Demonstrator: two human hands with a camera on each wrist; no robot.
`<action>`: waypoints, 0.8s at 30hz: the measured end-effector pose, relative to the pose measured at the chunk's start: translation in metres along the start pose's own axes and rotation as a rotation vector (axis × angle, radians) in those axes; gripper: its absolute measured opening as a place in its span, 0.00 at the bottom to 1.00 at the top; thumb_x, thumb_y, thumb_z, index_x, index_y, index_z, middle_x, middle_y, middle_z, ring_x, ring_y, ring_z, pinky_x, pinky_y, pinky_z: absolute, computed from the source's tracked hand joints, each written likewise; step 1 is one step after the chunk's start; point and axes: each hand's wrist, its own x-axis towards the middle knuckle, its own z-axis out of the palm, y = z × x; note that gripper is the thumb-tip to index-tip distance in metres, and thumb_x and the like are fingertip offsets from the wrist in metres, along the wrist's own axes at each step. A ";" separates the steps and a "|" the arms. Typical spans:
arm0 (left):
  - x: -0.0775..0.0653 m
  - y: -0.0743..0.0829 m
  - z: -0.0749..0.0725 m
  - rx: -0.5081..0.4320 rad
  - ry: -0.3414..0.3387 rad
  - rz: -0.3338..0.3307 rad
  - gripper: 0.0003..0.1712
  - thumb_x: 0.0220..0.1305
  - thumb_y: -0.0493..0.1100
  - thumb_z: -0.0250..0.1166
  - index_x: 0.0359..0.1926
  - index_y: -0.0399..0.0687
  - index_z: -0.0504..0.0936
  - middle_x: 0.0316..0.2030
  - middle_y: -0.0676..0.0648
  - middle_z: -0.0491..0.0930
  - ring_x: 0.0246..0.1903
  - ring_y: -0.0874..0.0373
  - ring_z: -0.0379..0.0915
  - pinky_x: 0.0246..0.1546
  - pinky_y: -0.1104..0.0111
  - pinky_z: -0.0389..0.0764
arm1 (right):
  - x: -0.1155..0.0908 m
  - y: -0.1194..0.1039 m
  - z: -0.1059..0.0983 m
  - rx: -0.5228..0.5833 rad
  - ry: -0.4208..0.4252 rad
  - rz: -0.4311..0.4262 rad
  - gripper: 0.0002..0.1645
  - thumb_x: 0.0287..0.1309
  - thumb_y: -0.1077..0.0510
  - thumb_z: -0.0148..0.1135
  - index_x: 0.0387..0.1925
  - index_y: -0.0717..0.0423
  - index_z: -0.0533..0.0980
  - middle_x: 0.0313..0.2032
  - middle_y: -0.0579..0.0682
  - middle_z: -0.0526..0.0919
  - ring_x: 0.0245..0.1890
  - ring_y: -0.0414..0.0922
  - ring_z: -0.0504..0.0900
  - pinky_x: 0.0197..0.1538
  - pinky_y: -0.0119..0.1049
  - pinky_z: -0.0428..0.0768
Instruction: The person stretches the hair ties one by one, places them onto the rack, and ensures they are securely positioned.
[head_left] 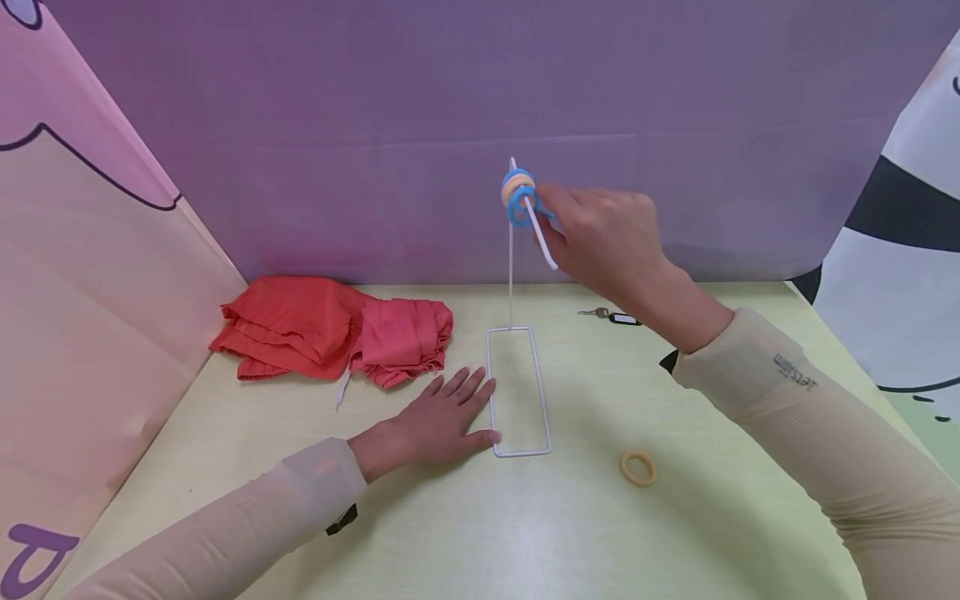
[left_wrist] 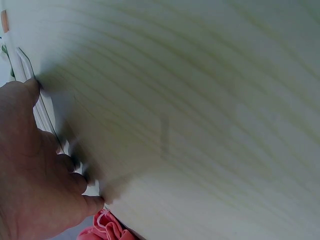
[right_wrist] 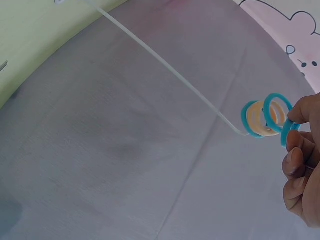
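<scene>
A white wire stand has a rectangular base (head_left: 546,408) on the table and a thin upright (head_left: 511,275) rising to a bent arm (head_left: 543,237) at the top. Blue and wood-coloured rings (right_wrist: 257,117) hang together on that arm. My right hand (head_left: 611,242) pinches a blue ring (right_wrist: 286,135) between thumb and fingers, right beside the hanging rings. Flat on the table, my left hand (head_left: 438,421) has its fingers spread, with fingertips and thumb touching the base's left side. A wood-coloured ring (head_left: 638,469) lies to the right of the base.
Folded red cloth (head_left: 296,325) and a pinkish-red cloth (head_left: 405,337) with a white cord lie at the back left. Keys with a black tag (head_left: 624,318) are at the back right, near my right forearm. A purple backdrop (head_left: 360,167) stands behind the table.
</scene>
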 end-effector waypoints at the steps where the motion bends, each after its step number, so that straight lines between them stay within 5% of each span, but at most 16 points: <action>1: 0.000 0.000 0.000 0.003 -0.003 -0.002 0.49 0.72 0.71 0.45 0.81 0.52 0.42 0.81 0.47 0.38 0.81 0.45 0.31 0.78 0.44 0.41 | 0.000 0.000 0.001 0.003 0.004 0.002 0.10 0.65 0.58 0.56 0.26 0.55 0.74 0.10 0.46 0.62 0.10 0.42 0.57 0.18 0.34 0.44; 16: -0.003 0.003 -0.005 0.019 -0.011 -0.016 0.49 0.72 0.72 0.45 0.81 0.53 0.42 0.81 0.48 0.38 0.81 0.46 0.31 0.78 0.45 0.41 | 0.001 0.003 0.009 -0.008 -0.009 0.029 0.12 0.68 0.53 0.55 0.37 0.57 0.80 0.11 0.46 0.68 0.10 0.46 0.66 0.15 0.35 0.51; 24: -0.003 0.001 -0.004 0.029 -0.011 -0.020 0.49 0.71 0.72 0.45 0.81 0.53 0.42 0.81 0.48 0.39 0.81 0.47 0.31 0.78 0.45 0.42 | -0.004 0.001 0.004 0.008 -0.015 0.029 0.11 0.65 0.52 0.57 0.41 0.56 0.78 0.11 0.47 0.66 0.10 0.46 0.62 0.16 0.35 0.48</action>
